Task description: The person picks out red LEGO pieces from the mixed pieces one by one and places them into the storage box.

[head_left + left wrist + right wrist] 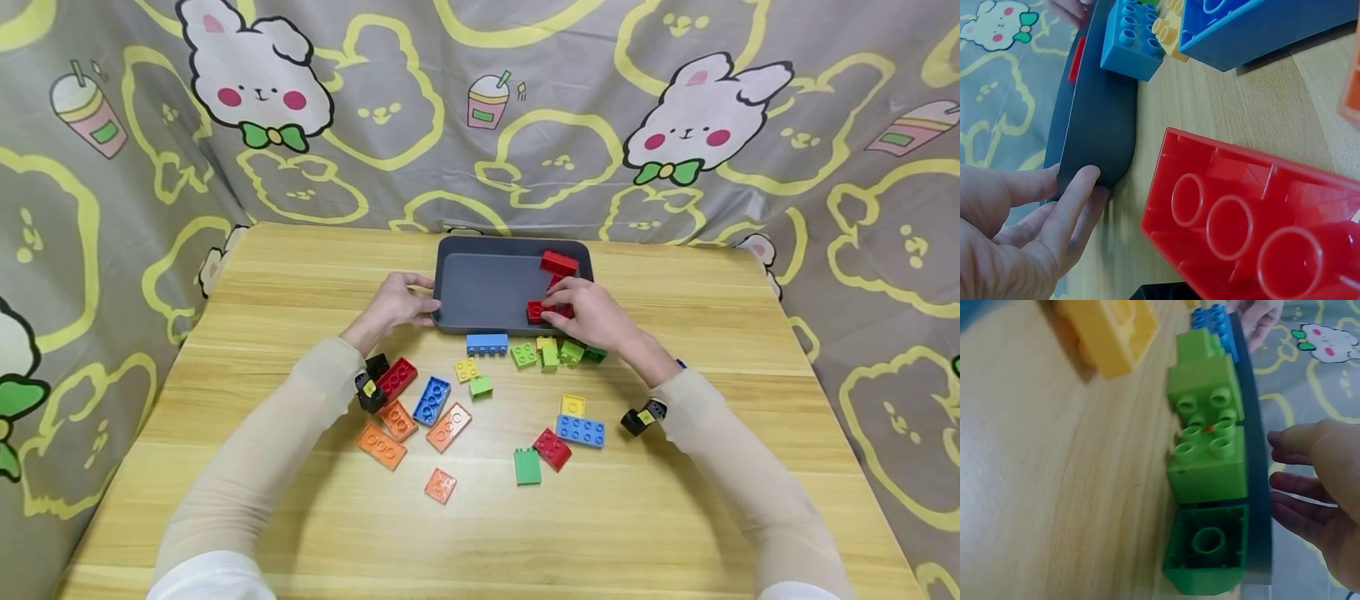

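Observation:
A dark grey tray [480, 287] lies at the back of the wooden table. My left hand [401, 300] grips its left end, thumb over the rim and fingers against the outer wall, as the left wrist view also shows. Inside the tray's right part are several red bricks [559, 263]. Over the front right corner, my right hand [588, 312] reaches in, thumb and fingers about a red brick [535, 312]. In the right wrist view the tray wall [1260, 487] hides the brick, and that hand [1322, 481] shows behind it.
Along the tray's front lie a blue brick [487, 344], light green bricks [524, 356] and a dark green brick [1207, 550]. Nearer are orange bricks [381, 446], a red brick [397, 379] by the left wrist, a blue brick [581, 431] and a green brick [527, 466]. A patterned curtain [420, 125] surrounds the table.

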Action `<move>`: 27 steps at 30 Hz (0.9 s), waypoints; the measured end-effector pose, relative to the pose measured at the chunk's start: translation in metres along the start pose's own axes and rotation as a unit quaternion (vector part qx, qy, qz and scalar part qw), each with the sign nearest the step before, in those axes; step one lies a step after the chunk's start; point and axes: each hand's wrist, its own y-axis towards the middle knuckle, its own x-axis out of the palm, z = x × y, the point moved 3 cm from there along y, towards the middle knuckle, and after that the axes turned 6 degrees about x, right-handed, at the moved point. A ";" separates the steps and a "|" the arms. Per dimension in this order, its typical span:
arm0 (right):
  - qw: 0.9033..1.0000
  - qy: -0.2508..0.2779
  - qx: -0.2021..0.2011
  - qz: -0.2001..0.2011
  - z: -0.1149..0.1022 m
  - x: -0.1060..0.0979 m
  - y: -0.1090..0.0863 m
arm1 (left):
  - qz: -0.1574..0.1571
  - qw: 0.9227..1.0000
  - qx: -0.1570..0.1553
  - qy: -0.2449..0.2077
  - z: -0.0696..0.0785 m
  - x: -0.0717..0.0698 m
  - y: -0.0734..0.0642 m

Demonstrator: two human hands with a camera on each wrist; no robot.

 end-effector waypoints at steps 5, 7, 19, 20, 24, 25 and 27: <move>1.000 0.011 0.006 0.021 -0.011 -0.012 -0.011 | -0.001 1.000 -0.003 0.003 0.000 -0.001 0.000; 1.000 0.008 0.009 0.020 -0.017 -0.016 -0.016 | -0.001 1.000 -0.004 0.005 0.000 -0.001 0.000; 1.000 -0.002 0.019 -0.014 -0.051 -0.033 -0.052 | -0.004 1.000 -0.004 0.011 0.001 -0.001 -0.002; 1.000 0.000 0.021 -0.019 -0.054 -0.033 -0.055 | -0.004 1.000 -0.004 0.011 0.001 -0.001 -0.002; 0.999 0.011 0.022 -0.036 -0.062 -0.031 -0.069 | -0.005 1.000 -0.003 0.011 0.001 0.000 -0.001; 0.999 0.015 0.019 -0.041 -0.065 -0.030 -0.072 | -0.005 1.000 -0.003 0.011 0.000 0.000 0.000; 0.998 0.018 0.010 -0.052 -0.069 -0.027 -0.079 | -0.006 1.000 -0.002 0.010 0.000 -0.001 0.000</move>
